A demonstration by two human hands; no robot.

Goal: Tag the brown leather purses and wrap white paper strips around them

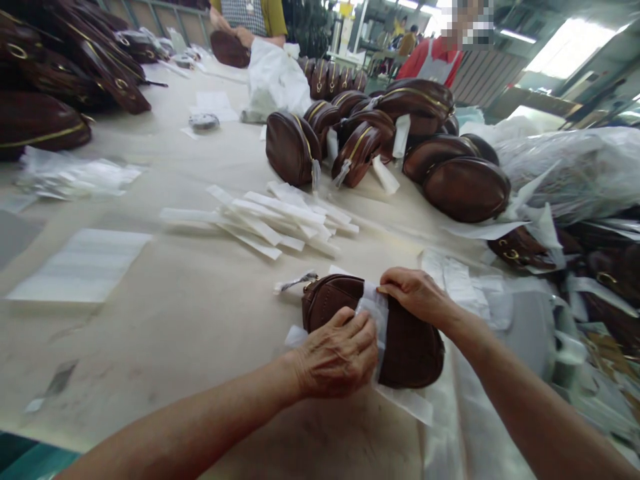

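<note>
A small dark brown leather bag [413, 350] lies on the table in front of me, with a strip of white wrapping paper [381, 317] running across its middle. My left hand [345, 350] rests on the bag, its fingers curled and pressed onto the paper strip. With thumb and finger together, my right hand [413, 290] pinches the strip's upper end at the bag's far edge. A wrapped zipper pull [297, 281] sticks out at the bag's left end. Part of the strip is hidden under my left fingers.
Loose white paper strips [273, 217] lie beyond the bag. Brown bags [295, 150] stand behind them, and more are heaped at far left [75, 60]. White sheets [80, 265] lie at left. Plastic wrapping [575, 167] is piled at right. A co-worker [250, 17] handles a bag across the table.
</note>
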